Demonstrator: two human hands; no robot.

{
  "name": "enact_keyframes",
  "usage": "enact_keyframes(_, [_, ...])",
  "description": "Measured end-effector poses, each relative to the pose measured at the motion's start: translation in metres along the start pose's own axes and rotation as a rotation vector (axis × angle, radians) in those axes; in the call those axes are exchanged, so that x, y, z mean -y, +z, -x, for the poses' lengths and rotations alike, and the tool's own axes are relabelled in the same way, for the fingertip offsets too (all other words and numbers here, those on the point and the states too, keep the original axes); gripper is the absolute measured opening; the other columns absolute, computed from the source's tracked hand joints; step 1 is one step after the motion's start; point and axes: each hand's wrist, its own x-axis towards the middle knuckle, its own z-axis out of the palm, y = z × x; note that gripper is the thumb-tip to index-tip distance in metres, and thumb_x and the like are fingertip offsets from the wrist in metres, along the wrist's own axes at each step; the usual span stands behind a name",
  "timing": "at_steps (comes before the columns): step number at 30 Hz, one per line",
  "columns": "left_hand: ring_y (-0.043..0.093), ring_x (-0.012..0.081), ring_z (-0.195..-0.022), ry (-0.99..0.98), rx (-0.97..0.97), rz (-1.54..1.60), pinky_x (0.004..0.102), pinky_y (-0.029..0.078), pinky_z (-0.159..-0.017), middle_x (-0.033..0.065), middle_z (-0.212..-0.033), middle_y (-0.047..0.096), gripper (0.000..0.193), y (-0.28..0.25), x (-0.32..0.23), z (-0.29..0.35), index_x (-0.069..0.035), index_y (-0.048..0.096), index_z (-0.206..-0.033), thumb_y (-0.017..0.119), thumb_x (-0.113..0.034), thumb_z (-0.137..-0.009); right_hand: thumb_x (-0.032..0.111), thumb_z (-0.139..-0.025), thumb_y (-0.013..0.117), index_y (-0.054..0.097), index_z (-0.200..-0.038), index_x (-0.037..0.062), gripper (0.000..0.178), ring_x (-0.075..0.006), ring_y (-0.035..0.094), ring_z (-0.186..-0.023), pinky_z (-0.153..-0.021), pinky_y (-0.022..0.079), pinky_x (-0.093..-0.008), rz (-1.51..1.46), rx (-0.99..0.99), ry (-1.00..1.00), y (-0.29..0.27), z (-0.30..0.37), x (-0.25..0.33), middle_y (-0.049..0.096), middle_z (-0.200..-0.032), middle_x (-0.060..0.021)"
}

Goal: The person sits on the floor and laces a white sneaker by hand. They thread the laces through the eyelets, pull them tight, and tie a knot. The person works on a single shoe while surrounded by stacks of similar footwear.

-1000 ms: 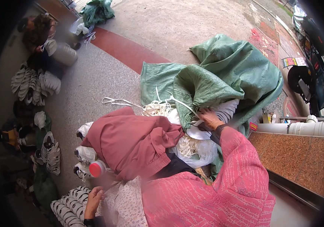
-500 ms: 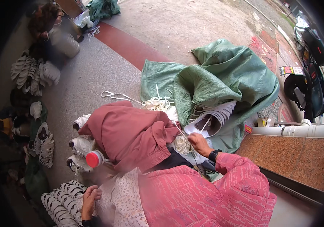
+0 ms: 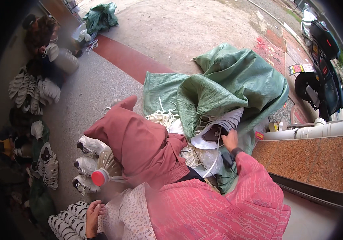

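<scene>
A nested stack of white shoe uppers [image 3: 228, 119] pokes out of the mouth of a green woven sack [image 3: 243, 76]. My right hand [image 3: 230, 141] has its fingers closed on the edge of the nearest upper, whose dark lining shows. From that upper a white shoelace [image 3: 212, 167] hangs down beside my hand. White laces [image 3: 164, 118] lie bunched by the sack. At the lower left, my left hand [image 3: 94, 216] has loosely bent fingers with nothing visible in them, beside more stacked white shoe uppers [image 3: 68, 222] and a floral apron [image 3: 133, 212].
White shoes [image 3: 86, 166] stand left of my maroon-covered leg [image 3: 133, 138], near a bottle with a red cap [image 3: 100, 177]. Another person [image 3: 45, 40] sits far left among shoe stacks. At right are a stone ledge [image 3: 303, 156], a white pipe [image 3: 327, 129] and a scooter [image 3: 323, 76].
My right hand has moved right and slightly up onto the shoe upper. The lace it pulled toward the left now hangs downward. My maroon-covered knee has shifted up; the left hand stays put.
</scene>
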Motion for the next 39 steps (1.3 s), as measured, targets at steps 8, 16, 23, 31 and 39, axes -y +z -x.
enact_keyframes(8, [0.064, 0.0129, -0.085, -0.091, 0.042, -0.062, 0.0249, 0.053, -0.074, 0.0105, -0.104, 0.067, 0.028, -0.001, 0.001, -0.004, 0.001, 0.056, -0.123, 0.056, -0.015, -0.101, 0.028, -0.064, 0.088, 0.048, -0.120, -0.0111, 0.079, -0.0493, 0.055, -0.118, -0.099, 0.047, -0.0498, -0.192, 0.211, 0.286, 0.073, -0.081, -0.066, 0.055, -0.126, -0.0358])
enact_keyframes(16, [0.064, 0.0131, -0.091, -0.032, 0.021, -0.227, 0.0257, 0.051, -0.079, 0.0084, -0.106, 0.067, 0.030, 0.007, -0.027, -0.004, -0.001, 0.057, -0.124, 0.057, -0.019, -0.099, 0.010, -0.083, 0.058, 0.049, -0.125, -0.0019, 0.045, -0.0519, 0.058, -0.101, -0.086, 0.049, -0.0544, -0.060, 0.030, -0.025, 0.066, -0.055, -0.072, 0.055, -0.113, -0.0294])
enact_keyframes(23, [0.064, 0.0128, -0.090, -0.005, 0.028, -0.194, 0.0255, 0.050, -0.078, 0.0076, -0.107, 0.068, 0.031, 0.006, -0.007, 0.011, -0.001, 0.058, -0.123, 0.060, -0.020, -0.098, -0.001, -0.077, 0.048, 0.047, -0.134, -0.0049, 0.057, -0.0486, 0.056, -0.099, -0.086, 0.049, -0.0513, -0.086, 0.070, -0.307, 0.010, 0.024, -0.082, 0.054, -0.109, -0.0273])
enact_keyframes(31, [0.063, 0.0108, -0.088, 0.095, 0.042, -0.135, 0.0243, 0.049, -0.077, 0.0045, -0.105, 0.067, 0.030, -0.013, 0.002, 0.006, -0.003, 0.058, -0.123, 0.061, -0.021, -0.099, -0.005, -0.076, 0.053, 0.047, -0.141, 0.0024, 0.066, -0.0409, 0.059, -0.095, -0.078, 0.052, -0.0443, 0.019, -0.033, -0.689, -0.114, 0.009, -0.015, 0.057, -0.106, -0.0188])
enact_keyframes(39, [0.060, 0.0101, -0.096, 0.325, 0.030, -0.188, 0.0249, 0.047, -0.083, 0.0030, -0.110, 0.066, 0.031, -0.015, -0.046, 0.010, -0.003, 0.060, -0.124, 0.061, -0.019, -0.098, 0.001, -0.070, 0.073, 0.054, -0.138, -0.0006, 0.070, -0.0349, 0.066, -0.099, -0.084, 0.056, -0.0396, -0.075, -0.387, -1.226, -0.277, -0.028, 0.163, 0.064, -0.114, -0.0176])
